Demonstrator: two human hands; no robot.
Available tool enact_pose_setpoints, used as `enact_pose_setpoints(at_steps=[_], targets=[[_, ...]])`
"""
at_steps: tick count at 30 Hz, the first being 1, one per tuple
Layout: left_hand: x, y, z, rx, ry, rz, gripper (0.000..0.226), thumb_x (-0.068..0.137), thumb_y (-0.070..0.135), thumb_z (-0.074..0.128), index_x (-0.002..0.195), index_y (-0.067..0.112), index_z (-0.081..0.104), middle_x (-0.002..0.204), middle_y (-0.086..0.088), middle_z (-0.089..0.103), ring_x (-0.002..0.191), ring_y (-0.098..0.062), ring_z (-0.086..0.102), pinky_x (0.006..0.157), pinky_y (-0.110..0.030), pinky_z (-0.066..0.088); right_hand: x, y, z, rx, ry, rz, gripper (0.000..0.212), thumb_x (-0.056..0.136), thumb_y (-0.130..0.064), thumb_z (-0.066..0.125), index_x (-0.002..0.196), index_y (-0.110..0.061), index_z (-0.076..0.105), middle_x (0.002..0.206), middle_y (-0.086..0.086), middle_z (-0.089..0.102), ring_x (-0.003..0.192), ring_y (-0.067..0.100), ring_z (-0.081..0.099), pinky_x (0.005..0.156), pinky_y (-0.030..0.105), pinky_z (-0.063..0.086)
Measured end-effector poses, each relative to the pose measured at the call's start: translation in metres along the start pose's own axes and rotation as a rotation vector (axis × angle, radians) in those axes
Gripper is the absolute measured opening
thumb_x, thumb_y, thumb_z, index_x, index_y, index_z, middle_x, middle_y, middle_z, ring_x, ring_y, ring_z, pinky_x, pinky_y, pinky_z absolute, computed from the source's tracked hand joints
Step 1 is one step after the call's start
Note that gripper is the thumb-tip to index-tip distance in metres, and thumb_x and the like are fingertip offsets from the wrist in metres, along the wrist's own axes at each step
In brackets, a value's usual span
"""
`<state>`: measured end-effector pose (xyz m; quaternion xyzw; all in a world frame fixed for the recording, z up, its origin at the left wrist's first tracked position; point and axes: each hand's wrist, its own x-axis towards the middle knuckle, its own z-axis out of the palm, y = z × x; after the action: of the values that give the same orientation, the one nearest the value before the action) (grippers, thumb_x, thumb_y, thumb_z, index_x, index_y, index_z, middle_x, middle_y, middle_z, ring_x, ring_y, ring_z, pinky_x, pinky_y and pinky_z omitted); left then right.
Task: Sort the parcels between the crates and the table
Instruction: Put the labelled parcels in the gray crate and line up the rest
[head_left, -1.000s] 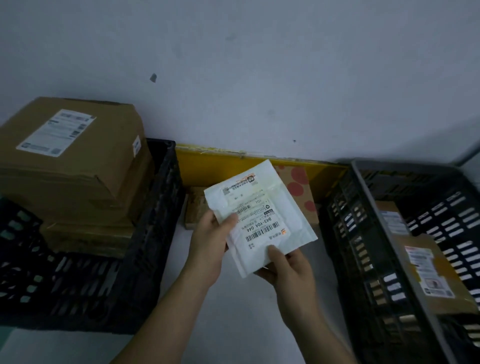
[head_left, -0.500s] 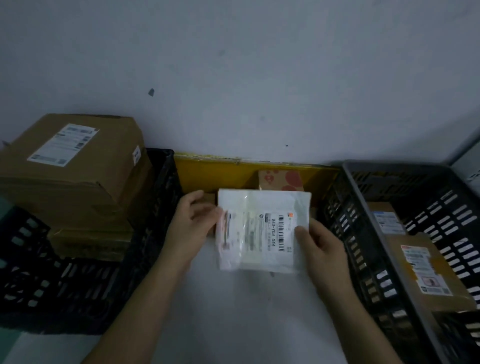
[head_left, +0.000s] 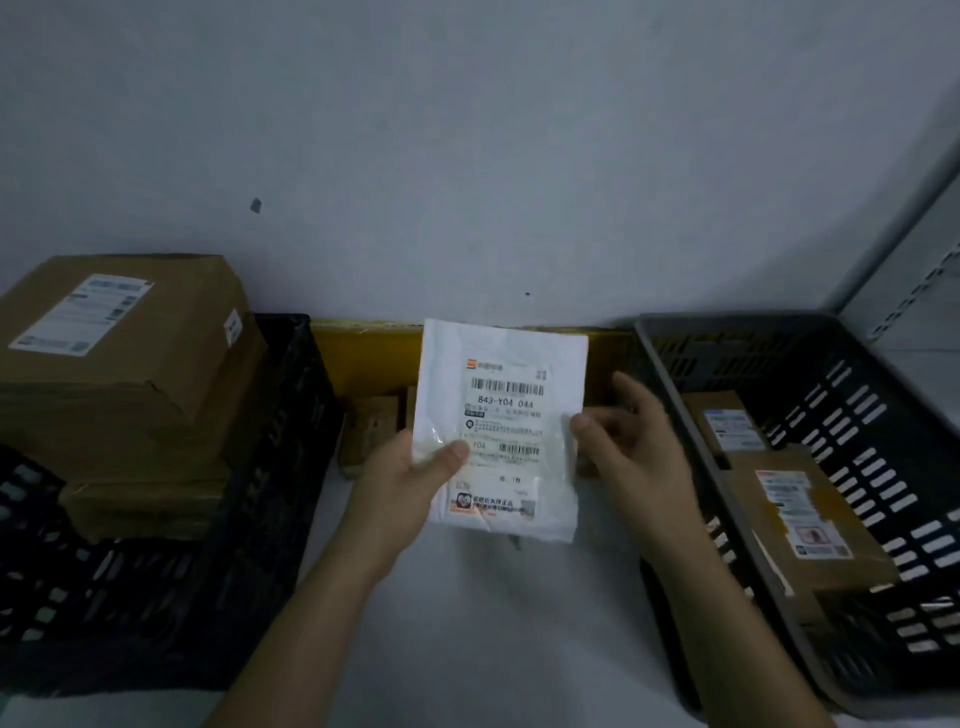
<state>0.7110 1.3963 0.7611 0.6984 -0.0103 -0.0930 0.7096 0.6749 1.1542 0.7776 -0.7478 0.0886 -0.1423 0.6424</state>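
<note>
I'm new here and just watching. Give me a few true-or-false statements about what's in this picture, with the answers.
1. The left hand holds the white parcel. True.
2. The white parcel's label faces away from the camera. False: the label and its barcodes face the camera.
3. The grey crate on the right is empty. False: brown parcels lie in it.
4. Cardboard boxes are stacked in the black crate on the left. True.
</note>
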Motion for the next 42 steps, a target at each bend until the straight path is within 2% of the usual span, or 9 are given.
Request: enact_pose_setpoints(at_steps=[5,9,13,21,24,28,34,38,42], targets=[[-0.010,-0.005,0.027,-0.074,0.072,-0.004,0.019,0.105,0.028,0.069,0.122,0.024,0.077,0.114,0.006,0.083,0.103,-0.014,0.081,0.085,-0.035,0.067,-0.038,0.032,0.006,0.105,-0.045,0.084,0.021,0.104,-0.017,0.071,0.124,-0.025,0.072,0.113,-0.004,0.083,0.099,0.015,0.082,0.075,0.027,0.066],[-0.015,-0.020,0.042,-0.048,0.057,-0.069,0.022,0.108,0.037,0.062,0.117,0.025,0.079,0.115,0.011,0.082,0.109,-0.013,0.078,0.092,-0.038,0.061,-0.051,0.033,-0.009,0.063,0.047,0.075,0.029,0.106,-0.016,0.069,0.128,-0.036,0.070,0.115,-0.014,0.081,0.103,0.008,0.079,0.077,0.022,0.064],[-0.015,-0.025,0.071,-0.007,-0.012,-0.032,0.016,0.108,0.035,0.063,0.112,0.031,0.079,0.112,0.018,0.082,0.106,-0.008,0.078,0.084,-0.026,0.063,-0.069,0.024,-0.042,-0.067,0.141,0.050,0.057,0.105,-0.020,0.070,0.154,-0.041,0.049,0.119,-0.013,0.078,0.105,0.007,0.078,0.081,0.030,0.066],[-0.013,-0.019,0.166,0.196,-0.233,0.116,0.015,0.106,0.041,0.064,0.107,0.028,0.072,0.104,0.011,0.080,0.092,0.002,0.072,0.075,-0.028,0.061,-0.093,0.002,-0.144,-0.340,0.268,0.125,0.041,0.104,-0.018,0.071,0.137,-0.042,0.066,0.132,-0.011,0.067,0.104,0.006,0.075,0.075,0.028,0.066],[-0.015,-0.029,0.196,0.354,-0.254,0.191,0.032,0.104,0.039,0.067,0.134,0.028,0.058,0.117,0.013,0.069,0.098,0.006,0.066,0.074,-0.012,0.051,-0.082,0.002,-0.194,-0.384,0.406,0.142,0.042,0.104,-0.017,0.070,0.136,-0.044,0.066,0.131,-0.006,0.068,0.097,0.002,0.075,0.068,0.020,0.063],[-0.005,-0.035,0.226,0.680,-0.253,0.370,0.063,0.104,0.049,0.062,0.159,0.028,0.039,0.153,0.006,0.049,0.136,-0.014,0.052,0.103,-0.027,0.043,-0.040,0.016,-0.252,-0.420,0.471,0.187,0.046,0.105,-0.017,0.068,0.146,-0.037,0.064,0.135,-0.002,0.068,0.098,0.007,0.073,0.073,0.029,0.063],[0.025,-0.046,0.277,1.022,-0.221,0.340,0.089,0.103,0.067,0.052,0.170,0.025,0.012,0.177,-0.001,0.012,0.163,-0.028,0.009,0.133,-0.049,0.021,0.071,0.076,-0.288,-0.527,0.260,0.236,0.053,0.106,-0.016,0.066,0.155,-0.034,0.055,0.143,0.000,0.060,0.098,0.013,0.073,0.060,0.026,0.064],[0.034,-0.054,0.312,1.033,-0.136,0.259,0.094,0.103,0.066,0.052,0.172,0.023,0.003,0.180,-0.002,0.005,0.165,-0.027,0.003,0.134,-0.050,0.015,0.138,0.128,-0.284,-0.637,0.034,0.209,0.054,0.107,-0.015,0.063,0.159,-0.023,0.051,0.155,0.009,0.056,0.127,0.030,0.065,0.097,0.040,0.061],[0.031,-0.063,0.331,1.067,-0.060,0.229,0.090,0.105,0.061,0.049,0.172,0.023,0.002,0.179,-0.001,0.006,0.164,-0.024,0.005,0.134,-0.042,0.013,0.183,0.174,-0.264,-0.601,-0.139,0.260,0.054,0.105,-0.011,0.065,0.157,-0.021,0.053,0.154,0.013,0.055,0.129,0.033,0.063,0.100,0.040,0.060]])
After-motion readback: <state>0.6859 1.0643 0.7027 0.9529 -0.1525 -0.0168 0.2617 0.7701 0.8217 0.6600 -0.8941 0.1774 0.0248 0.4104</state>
